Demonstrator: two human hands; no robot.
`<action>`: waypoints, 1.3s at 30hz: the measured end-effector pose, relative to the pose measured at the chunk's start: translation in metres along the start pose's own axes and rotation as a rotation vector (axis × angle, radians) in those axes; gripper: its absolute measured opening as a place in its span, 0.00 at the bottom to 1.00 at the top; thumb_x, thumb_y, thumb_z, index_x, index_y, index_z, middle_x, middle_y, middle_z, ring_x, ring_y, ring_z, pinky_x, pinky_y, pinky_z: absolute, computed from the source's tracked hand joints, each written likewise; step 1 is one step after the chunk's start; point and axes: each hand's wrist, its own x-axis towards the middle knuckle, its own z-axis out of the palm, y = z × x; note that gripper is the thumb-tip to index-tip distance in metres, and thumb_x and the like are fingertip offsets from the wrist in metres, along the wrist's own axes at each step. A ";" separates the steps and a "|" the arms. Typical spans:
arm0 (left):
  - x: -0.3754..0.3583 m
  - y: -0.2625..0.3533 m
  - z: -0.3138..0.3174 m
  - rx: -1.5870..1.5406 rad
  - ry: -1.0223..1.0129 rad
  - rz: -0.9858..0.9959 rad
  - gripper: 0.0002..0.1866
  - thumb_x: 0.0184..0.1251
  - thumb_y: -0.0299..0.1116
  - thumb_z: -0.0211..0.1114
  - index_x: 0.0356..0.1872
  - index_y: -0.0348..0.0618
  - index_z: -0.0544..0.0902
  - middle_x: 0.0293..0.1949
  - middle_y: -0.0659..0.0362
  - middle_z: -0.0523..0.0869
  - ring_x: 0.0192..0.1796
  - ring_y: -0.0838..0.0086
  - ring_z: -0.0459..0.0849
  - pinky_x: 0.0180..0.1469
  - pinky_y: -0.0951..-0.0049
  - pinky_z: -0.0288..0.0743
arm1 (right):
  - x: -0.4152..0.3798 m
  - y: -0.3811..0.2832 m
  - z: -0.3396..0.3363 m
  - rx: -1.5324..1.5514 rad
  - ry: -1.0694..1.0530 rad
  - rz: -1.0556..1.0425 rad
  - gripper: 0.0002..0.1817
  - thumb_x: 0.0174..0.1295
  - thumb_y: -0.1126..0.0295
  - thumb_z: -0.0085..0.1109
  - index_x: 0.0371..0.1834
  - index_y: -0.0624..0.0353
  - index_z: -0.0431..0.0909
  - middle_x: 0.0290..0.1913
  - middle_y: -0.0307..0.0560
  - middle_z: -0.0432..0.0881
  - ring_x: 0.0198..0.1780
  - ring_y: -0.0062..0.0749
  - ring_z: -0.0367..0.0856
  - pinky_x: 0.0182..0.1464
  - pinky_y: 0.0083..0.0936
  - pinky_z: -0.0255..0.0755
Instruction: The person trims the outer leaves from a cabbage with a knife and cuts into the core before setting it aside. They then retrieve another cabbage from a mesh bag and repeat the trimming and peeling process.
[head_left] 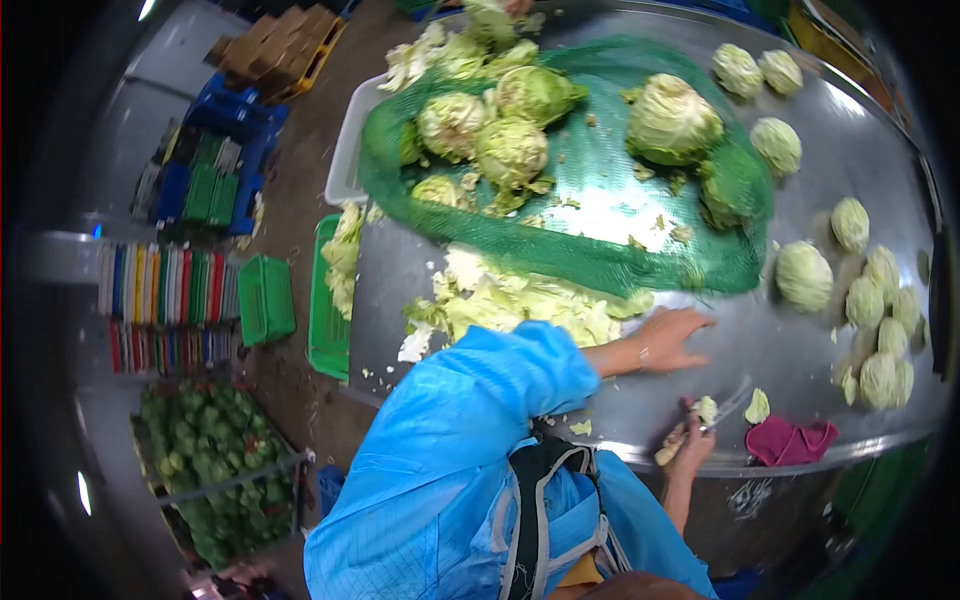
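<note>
My left hand [662,342] reaches over the metal table with its fingers apart, holding nothing. Loose pale cabbage leaves [530,308] lie just beside its wrist. Low at the table's front edge, my right hand [690,440] is closed on a knife [668,450] with a light-coloured handle; its blade [735,402] looks blurred and points up to the right. A small pale cabbage piece [706,409] shows at the fingers of that hand. To the right of the knife are a leaf scrap [757,406] and a crumpled magenta cloth [790,441].
A green mesh sack [600,262] carries several untrimmed cabbages [673,120]. Several trimmed heads [803,277] sit along the right side. A white bin [350,150] and a green crate [325,335] border the table's left edge. A big bin of green produce [215,460] stands on the floor.
</note>
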 end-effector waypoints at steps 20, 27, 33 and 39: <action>-0.285 -0.189 -0.307 0.867 0.819 -0.376 0.30 0.48 0.31 0.66 0.59 0.49 0.76 0.65 0.53 0.69 0.67 0.57 0.66 0.68 0.49 0.53 | -0.086 0.021 0.127 -0.435 -0.474 0.274 0.16 0.60 0.73 0.63 0.51 0.62 0.75 0.36 0.43 0.85 0.17 0.17 0.70 0.18 0.18 0.63; -0.045 -0.160 -0.318 0.652 0.533 -0.310 0.55 0.37 0.68 0.74 0.67 0.48 0.67 0.67 0.42 0.66 0.67 0.46 0.67 0.67 0.51 0.64 | -0.101 0.038 0.121 -0.286 -0.500 0.394 0.08 0.62 0.72 0.63 0.39 0.59 0.74 0.29 0.44 0.84 0.22 0.17 0.71 0.24 0.15 0.62; -0.012 -0.199 -0.324 0.594 0.497 -0.305 0.54 0.30 0.64 0.77 0.65 0.52 0.70 0.65 0.41 0.67 0.65 0.45 0.67 0.65 0.48 0.65 | -0.106 0.049 0.114 -0.161 -0.292 0.298 0.09 0.62 0.70 0.62 0.39 0.60 0.74 0.28 0.45 0.84 0.21 0.17 0.72 0.23 0.17 0.64; -0.084 -0.192 -0.308 -0.309 0.636 -0.257 0.37 0.43 0.43 0.78 0.58 0.39 0.77 0.60 0.48 0.77 0.60 0.64 0.76 0.61 0.67 0.70 | -0.087 0.033 0.127 -0.246 -0.387 0.176 0.08 0.63 0.69 0.60 0.39 0.60 0.73 0.30 0.45 0.83 0.19 0.17 0.72 0.21 0.17 0.67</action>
